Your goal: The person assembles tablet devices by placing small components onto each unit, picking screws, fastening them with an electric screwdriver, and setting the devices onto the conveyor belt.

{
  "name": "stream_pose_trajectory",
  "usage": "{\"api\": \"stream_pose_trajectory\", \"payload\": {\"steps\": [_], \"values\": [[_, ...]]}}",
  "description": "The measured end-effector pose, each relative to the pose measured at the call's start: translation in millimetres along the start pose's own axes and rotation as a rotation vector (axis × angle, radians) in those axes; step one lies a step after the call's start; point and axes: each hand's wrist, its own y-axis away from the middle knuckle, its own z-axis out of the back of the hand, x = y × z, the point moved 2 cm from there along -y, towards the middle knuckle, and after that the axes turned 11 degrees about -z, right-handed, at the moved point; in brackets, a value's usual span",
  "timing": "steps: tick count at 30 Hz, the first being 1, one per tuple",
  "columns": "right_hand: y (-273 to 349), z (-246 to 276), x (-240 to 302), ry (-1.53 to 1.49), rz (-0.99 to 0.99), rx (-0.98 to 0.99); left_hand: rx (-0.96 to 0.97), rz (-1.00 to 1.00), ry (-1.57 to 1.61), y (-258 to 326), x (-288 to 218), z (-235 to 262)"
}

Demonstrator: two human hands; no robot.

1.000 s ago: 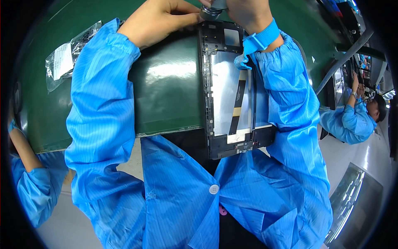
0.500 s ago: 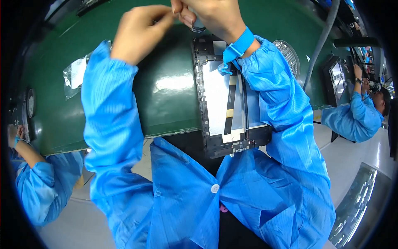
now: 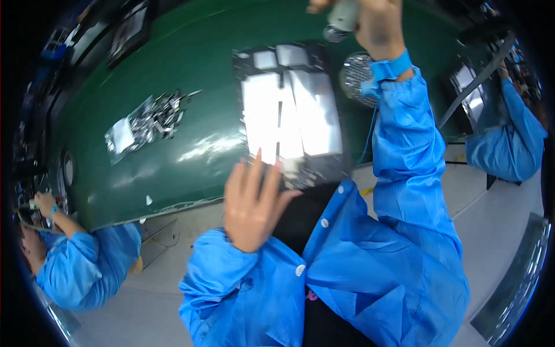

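Observation:
An opened tablet-like device (image 3: 288, 115) lies on the green table in front of me, its black frame holding shiny silver panels and small circuit parts along the near edge. My left hand (image 3: 252, 202) is open, fingers spread, with fingertips over the device's near left edge; whether they press on it I cannot tell. Beyond the device's far right corner, my right hand (image 3: 376, 29) is closed round a pale grey cylindrical tool (image 3: 345, 16) with a darker rounded end. Blur and the picture's top edge hide part of that grip. A blue strap (image 3: 391, 68) circles my right wrist.
Right of the device sits a round perforated metal dish (image 3: 357, 80). A clear plastic bag (image 3: 124, 136) with many small metal parts (image 3: 165, 113) lies to the left on the green table (image 3: 196, 115). A grey cable (image 3: 478, 81) runs at right. Co-workers in blue sit on both sides.
My hands have parted: the left came back toward me to the device's near edge, the right moved to the right with the tool. The view has shifted, showing more of the device and the bag.

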Motion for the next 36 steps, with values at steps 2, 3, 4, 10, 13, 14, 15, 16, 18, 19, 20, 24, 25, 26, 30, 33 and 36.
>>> {"api": "stream_pose_trajectory", "payload": {"steps": [2, 3, 4, 10, 13, 14, 15, 16, 18, 19, 20, 24, 25, 26, 30, 33, 36], "values": [[5.3, 65.0, 16.1, 0.027, -0.038, -0.115, -0.020, -0.007, -0.054, -26.8, 24.0, -3.8], [10.0, 88.5, 18.5, -0.009, -0.028, -0.202, -0.014, -0.010, -0.149, -41.6, 40.7, -9.8], [15.9, 110.4, 17.1, -0.052, -0.020, -0.282, 0.004, 0.017, -0.206, -58.7, 57.3, -10.6], [43.5, 157.3, -4.1, 0.064, 0.045, -0.148, -0.092, -0.071, -0.323, -156.6, 169.9, -38.4], [46.2, 126.5, -10.5, 0.167, 0.018, -0.092, -0.182, -0.116, -0.405, -196.7, 232.6, -57.3], [45.0, 119.9, -18.6, 0.122, 0.002, -0.036, -0.217, -0.112, -0.434, -208.3, 256.0, -67.1], [43.5, 114.0, -22.7, 0.105, -0.030, -0.001, -0.222, -0.093, -0.436, -220.5, 278.5, -76.1], [42.5, 109.6, -24.6, 0.090, -0.061, 0.035, -0.228, -0.072, -0.437, -233.6, 296.3, -85.0], [42.2, 101.4, -25.6, 0.085, -0.057, 0.059, -0.246, 0.032, -0.365, -248.1, 321.6, -82.9], [41.7, 100.4, -26.6, 0.063, -0.060, 0.064, -0.259, 0.071, -0.360, -253.4, 331.9, -87.2], [42.6, 102.4, -27.1, 0.043, -0.066, 0.064, -0.270, 0.106, -0.350, -260.0, 323.0, -87.2], [45.7, 96.3, -19.4, -0.052, -0.188, 0.090, -0.459, -0.036, -0.329, -237.0, 246.7, -63.1], [45.2, 93.5, -19.5, -0.080, -0.208, 0.075, -0.413, -0.098, -0.287, -227.7, 218.0, -54.8], [45.3, 94.9, -22.1, -0.074, -0.217, 0.066, -0.370, -0.161, -0.241, -218.1, 189.4, -48.0], [48.8, 98.0, -24.7, -0.020, -0.198, 0.077, -0.274, -0.269, -0.244, -176.2, 133.4, -36.1], [47.0, 91.7, -23.3, -0.071, -0.186, 0.045, -0.227, -0.182, -0.191, -153.7, 129.8, -26.6], [46.2, 92.6, -25.9, -0.034, -0.159, 0.074, -0.204, -0.071, -0.153, -144.9, 135.8, -26.6]]}}
